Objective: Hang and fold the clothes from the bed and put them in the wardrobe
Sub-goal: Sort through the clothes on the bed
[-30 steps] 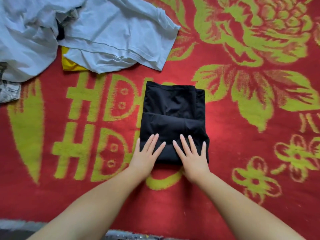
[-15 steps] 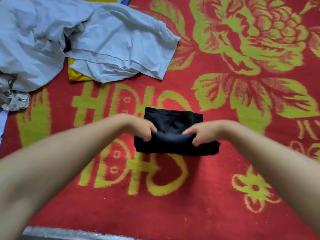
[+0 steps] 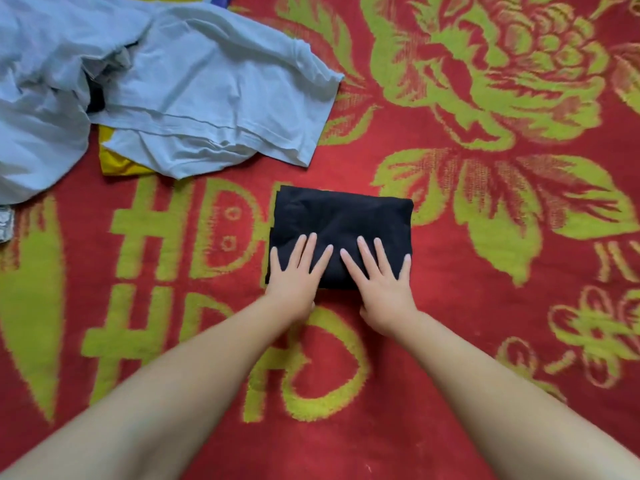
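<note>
Both the left hand and the right hand lay spread flat on the folded black garment on the bed; soft and light, it would probably lift best scooped beneath.

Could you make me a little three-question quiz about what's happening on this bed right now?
1. True or false: both hands lie flat with straight fingers on the black garment.
2. Which colour of cloth peeks out from under the blue shirt? A) yellow B) green C) pink
3. Fill in: the black garment lies on a red and green ____.

Key
1. True: the left hand and right hand press its near edge.
2. A: the yellow cloth.
3. Blanket.
</note>
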A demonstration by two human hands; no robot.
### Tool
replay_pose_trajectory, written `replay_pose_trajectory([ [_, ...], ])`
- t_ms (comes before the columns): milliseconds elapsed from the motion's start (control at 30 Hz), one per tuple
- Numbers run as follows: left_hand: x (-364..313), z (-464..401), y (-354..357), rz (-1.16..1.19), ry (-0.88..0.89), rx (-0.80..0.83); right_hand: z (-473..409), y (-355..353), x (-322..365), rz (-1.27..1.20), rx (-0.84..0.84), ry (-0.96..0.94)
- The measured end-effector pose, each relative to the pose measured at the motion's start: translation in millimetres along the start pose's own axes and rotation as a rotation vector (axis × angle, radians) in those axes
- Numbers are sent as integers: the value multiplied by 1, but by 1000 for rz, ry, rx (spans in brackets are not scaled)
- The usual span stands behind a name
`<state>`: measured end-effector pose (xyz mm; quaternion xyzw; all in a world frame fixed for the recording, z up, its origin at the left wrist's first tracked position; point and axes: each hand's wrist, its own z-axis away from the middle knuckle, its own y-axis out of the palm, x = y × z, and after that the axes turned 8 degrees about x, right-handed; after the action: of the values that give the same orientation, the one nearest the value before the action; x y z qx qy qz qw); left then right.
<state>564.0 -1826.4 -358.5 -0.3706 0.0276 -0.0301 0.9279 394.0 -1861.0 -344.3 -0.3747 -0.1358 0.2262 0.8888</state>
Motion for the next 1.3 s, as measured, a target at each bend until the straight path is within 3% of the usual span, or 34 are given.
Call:
replay_pose_trajectory([
  [167,7,-27,6,-39,-17,-114,-39,-4,0,-12,-55,72],
  [333,19,-31,-15,-48,14,-25,-46,-37,3,-42,126,68],
  [467,17,-12,-49,60,-7,37,-30,-73,1,-40,162,52],
  [733,5,85,-112,53,-33,-5,59,-137,14,47,109,27],
  [933,0,163,-91,116,-138,-30,119,-137,47,133,108,-102],
  [1300,-4,342,11,435,-574,-117,214,-123,178,568,31,-507],
])
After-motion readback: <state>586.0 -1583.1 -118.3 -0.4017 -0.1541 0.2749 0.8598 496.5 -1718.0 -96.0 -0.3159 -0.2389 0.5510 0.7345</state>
